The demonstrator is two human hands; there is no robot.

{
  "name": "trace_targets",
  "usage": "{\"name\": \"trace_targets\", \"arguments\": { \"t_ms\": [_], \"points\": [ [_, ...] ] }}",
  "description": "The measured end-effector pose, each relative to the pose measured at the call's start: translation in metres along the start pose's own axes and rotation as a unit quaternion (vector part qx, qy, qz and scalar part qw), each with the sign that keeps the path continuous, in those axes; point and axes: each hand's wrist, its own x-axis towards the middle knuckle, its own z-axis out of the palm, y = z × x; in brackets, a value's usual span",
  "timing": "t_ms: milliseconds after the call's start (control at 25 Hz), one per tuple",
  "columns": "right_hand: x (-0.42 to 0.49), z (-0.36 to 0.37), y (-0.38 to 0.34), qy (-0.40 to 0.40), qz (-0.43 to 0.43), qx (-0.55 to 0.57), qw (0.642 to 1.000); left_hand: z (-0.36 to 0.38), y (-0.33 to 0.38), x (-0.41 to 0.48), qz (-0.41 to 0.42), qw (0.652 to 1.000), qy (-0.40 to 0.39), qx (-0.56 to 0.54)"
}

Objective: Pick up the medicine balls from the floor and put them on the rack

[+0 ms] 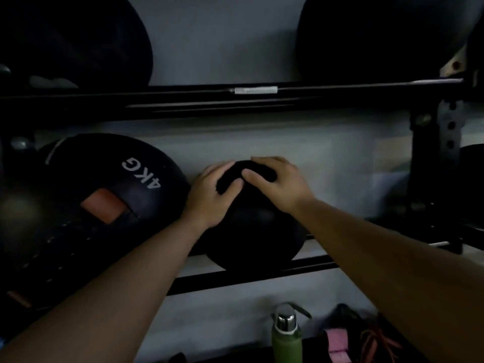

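A black medicine ball [251, 231] rests on the middle rails of the black rack [248, 276], at the centre of the view. My left hand [212, 195] lies on its upper left side and my right hand [277, 182] on its top right, fingers spread over the ball. To its left, touching it, sits a larger black ball marked 4KG [112, 195] with an orange patch. Two more dark balls sit on the upper shelf, one at the left [78, 43] and one at the right [374, 38].
The rack's upper rail [183, 100] runs across the view and a perforated upright post [445, 142] stands at the right. Below the rack, a green bottle with a metal cap [286, 336] and pink and orange straps [353, 341] lie low down. A pale wall is behind.
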Motion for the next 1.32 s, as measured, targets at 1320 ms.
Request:
{"name": "trace_targets", "arguments": {
  "t_ms": [1320],
  "points": [
    [-0.055,-0.03,0.049,-0.147,0.012,-0.013,0.989,0.005,0.014,-0.087,-0.157,0.987,-0.004,0.031]
  ]
}}
